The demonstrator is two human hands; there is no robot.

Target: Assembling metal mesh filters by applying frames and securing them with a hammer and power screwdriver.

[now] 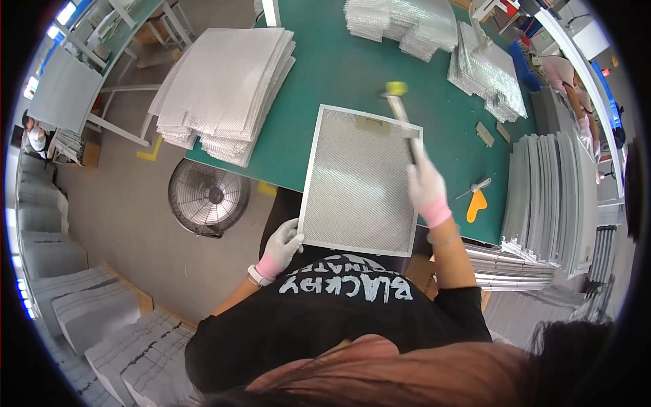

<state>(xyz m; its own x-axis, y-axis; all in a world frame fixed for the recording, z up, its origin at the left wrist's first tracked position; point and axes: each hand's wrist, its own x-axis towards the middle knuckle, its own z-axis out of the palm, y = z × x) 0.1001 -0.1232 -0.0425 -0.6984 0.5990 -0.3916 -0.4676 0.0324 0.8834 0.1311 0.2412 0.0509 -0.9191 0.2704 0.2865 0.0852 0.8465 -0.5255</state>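
Observation:
A rectangular mesh panel [359, 183] in a thin, light metal frame lies over the front edge of the green table, its near end close to my body. My left hand [282, 245], in a white and pink glove, is closed on the panel's near left corner. In my right hand [427, 183], also gloved, is a mallet [398, 107] with a yellow head and a dark grip. The mallet is raised over the panel's far right part, its head slightly blurred and beyond the far edge.
Mesh sheets [220, 85] are stacked at the table's left, with silvery stacks [407, 24] at the back. An orange scraper [477, 205] lies to the right, beside a row of upright framed panels [549, 197]. A round fan [209, 197] stands on the floor. Another person's arm [580, 102] shows far right.

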